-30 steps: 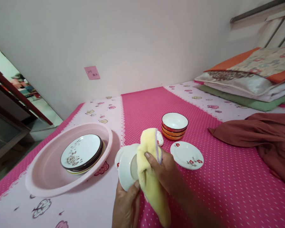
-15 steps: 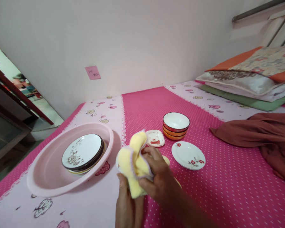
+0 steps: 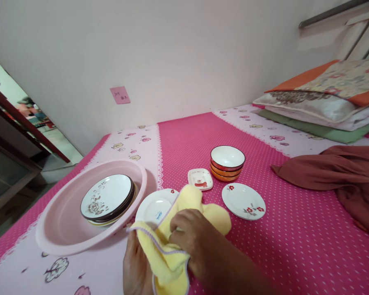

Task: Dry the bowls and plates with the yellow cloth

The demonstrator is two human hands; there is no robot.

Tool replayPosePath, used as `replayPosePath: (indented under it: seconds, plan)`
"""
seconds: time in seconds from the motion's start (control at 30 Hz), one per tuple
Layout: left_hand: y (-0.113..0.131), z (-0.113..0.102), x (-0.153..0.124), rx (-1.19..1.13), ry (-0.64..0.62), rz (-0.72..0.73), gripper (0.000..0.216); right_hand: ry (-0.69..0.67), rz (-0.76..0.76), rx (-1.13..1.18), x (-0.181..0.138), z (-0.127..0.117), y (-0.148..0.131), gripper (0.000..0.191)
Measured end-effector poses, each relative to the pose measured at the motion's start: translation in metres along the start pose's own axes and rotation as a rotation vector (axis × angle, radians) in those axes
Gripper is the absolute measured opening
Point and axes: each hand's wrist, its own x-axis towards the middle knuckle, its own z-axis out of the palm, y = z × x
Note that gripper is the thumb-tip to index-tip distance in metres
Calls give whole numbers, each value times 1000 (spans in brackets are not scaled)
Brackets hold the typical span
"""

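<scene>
— What's in the hands over there?

— A small white plate (image 3: 153, 207), face up and tilted a little. The left hand (image 3: 135, 268) comes up from below and grips its near edge, though the yellow cloth (image 3: 178, 233) hides most of those fingers. The right hand (image 3: 192, 243) is curled over the cloth, pinching it down onto the plate's right side. The cloth has a purple stitched edge and bunches up under the knuckles.

— And where is that plate, exactly?

— Held just above the bedsheet (image 3: 295, 246), right next to the rim of the pink basin (image 3: 64, 241). It overlaps the basin's near right edge from where I stand; I can't tell if they touch.

— Anything in the basin?

— A stack of plates (image 3: 107, 198), the top one white with a dark rim and a brown flower pattern.

— What else is on the bed?

— Beyond the hands, a small square dish (image 3: 200, 179). Just beside it, a stack of bowls (image 3: 227, 163), orange outside, white inside. In front of those lies a flowered saucer (image 3: 243, 200) with red blossoms, flat on the sheet. Off to the right a brown garment (image 3: 341, 176) is crumpled, and folded bedding (image 3: 322, 102) sits near the wall.
</scene>
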Motion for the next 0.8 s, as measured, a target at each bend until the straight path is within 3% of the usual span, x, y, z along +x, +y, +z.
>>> replayPosePath:
  seconds: [0.13,0.33,0.4,0.47,0.57,0.63,0.7,0.8]
  plan:
    - [-5,13,5,-35,-196,-53,59,141,134,40,-2,-3,18,37]
    - [-3,16,7,-93,-300,-94,61,356,434,-1,-3,1,46,24]
    - [-2,15,7,-99,-308,-79,60,335,531,-78,-4,2,51,23]
    - [-2,16,7,-81,-295,-62,59,228,585,-106,-7,2,55,17]
    - [-6,20,6,-21,-235,-7,53,95,609,-68,-11,-3,57,18]
    - [-10,25,4,45,-141,70,44,187,619,-56,-12,-11,53,31]
    - [-16,29,0,174,43,140,50,363,592,26,-11,-19,44,39]
    - [-26,29,-5,600,310,162,57,426,492,436,-9,-25,26,50]
